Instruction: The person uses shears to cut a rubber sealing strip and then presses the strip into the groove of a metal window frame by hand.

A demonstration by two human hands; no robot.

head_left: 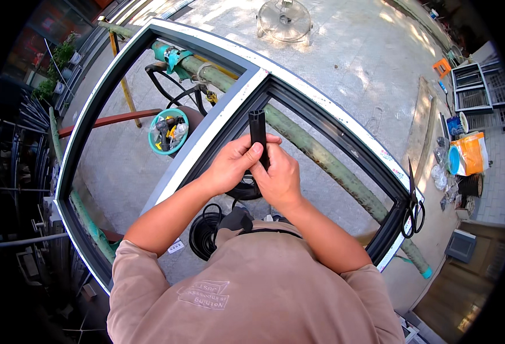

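Both hands are closed around a black rubber sealing strip (pixel 257 125), held upright in front of my chest. Its hollow, ribbed cut end points up and away from me. My left hand (pixel 229 164) wraps its left side, thumb pressed on it; my right hand (pixel 281 176) grips the other side just below. Beneath them lies a large window frame (pixel 211 132), white on its outer faces with dark grooves inside, split by a middle bar. A coil of black strip (pixel 202 234) rests on the ground by my legs. Black-handled scissors (pixel 414 209) lie across the frame's right corner.
Worn green pipes (pixel 327 160) support the frame. Through its left opening shows a turquoise basin (pixel 168 132) holding a power tool. A round floor fan (pixel 285 22) stands at the far side. To the right are an orange bag (pixel 471 153) and small window frames (pixel 472 87).
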